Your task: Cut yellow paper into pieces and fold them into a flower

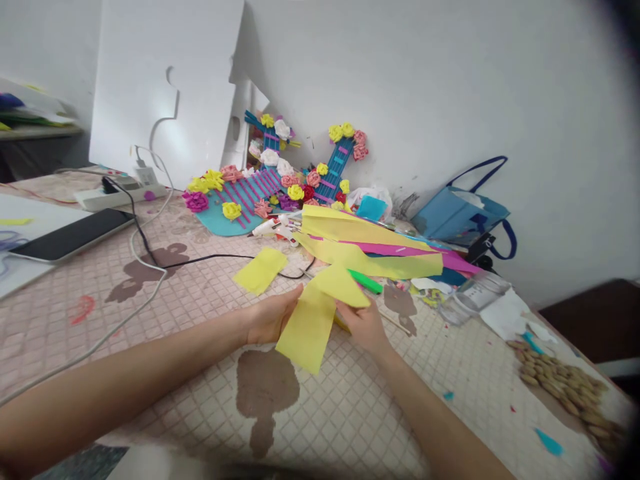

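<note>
The left hand (274,319), extending from the near left, is partly curling and holding the left edge of a yellow paper (306,333), its fingertips partly hiding behind it. The right hand (365,325), angling in from the near right, is bending its fingers and gripping the folded right side. The paper is hanging between them above the table (350,413).

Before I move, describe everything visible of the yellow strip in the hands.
The strip is plain yellow and looks like thin, matte paper. It bends near the top: a flap slants toward the right hand, which holds it; the longer part slopes over the table to a straight-looking lower end. The left hand is at its left edge, partly behind it.
</note>
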The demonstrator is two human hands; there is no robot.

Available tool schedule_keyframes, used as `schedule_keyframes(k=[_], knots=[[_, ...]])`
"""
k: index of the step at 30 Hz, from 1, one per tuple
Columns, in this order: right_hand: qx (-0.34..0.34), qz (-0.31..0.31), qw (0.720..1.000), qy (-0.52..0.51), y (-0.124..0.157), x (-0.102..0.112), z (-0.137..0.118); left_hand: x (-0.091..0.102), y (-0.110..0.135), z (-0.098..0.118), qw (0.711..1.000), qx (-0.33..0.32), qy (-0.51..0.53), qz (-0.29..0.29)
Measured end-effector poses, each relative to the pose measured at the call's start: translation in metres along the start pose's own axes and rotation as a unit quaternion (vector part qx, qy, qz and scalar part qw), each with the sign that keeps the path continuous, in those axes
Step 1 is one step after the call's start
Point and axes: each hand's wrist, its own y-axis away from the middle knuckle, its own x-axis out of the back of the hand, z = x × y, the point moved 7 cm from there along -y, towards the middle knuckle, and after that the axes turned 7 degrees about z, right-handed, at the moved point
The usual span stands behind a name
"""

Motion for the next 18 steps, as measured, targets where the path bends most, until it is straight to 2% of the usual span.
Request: schedule_keyframes(k=[2, 4, 7, 13, 18], knots=[[0.089, -0.068, 0.991, 0.078, 0.004, -0.009, -0.013, 0.001, 0.000, 0.003, 1.000, 0.006, 0.003, 0.007], [0.151, -0.120, 0.973, 0.129, 0.009, -0.017, -0.020, 0.001, 0.000, 0.005, 1.000, 0.011, 0.006, 0.010], [0.189, -0.130, 0.957, 0.178, 0.013, -0.022, -0.022, 0.000, 0.001, 0.008, 1.000, 0.011, 0.013, 0.013], [0.186, -0.094, 0.958, 0.199, 0.011, -0.019, -0.021, 0.007, 0.002, 0.009, 0.997, -0.031, -0.044, 0.059], [0.115, -0.032, 0.973, 0.196, 0.005, -0.009, -0.017, 0.008, 0.002, 0.007, 0.994, -0.040, -0.094, 0.036]])
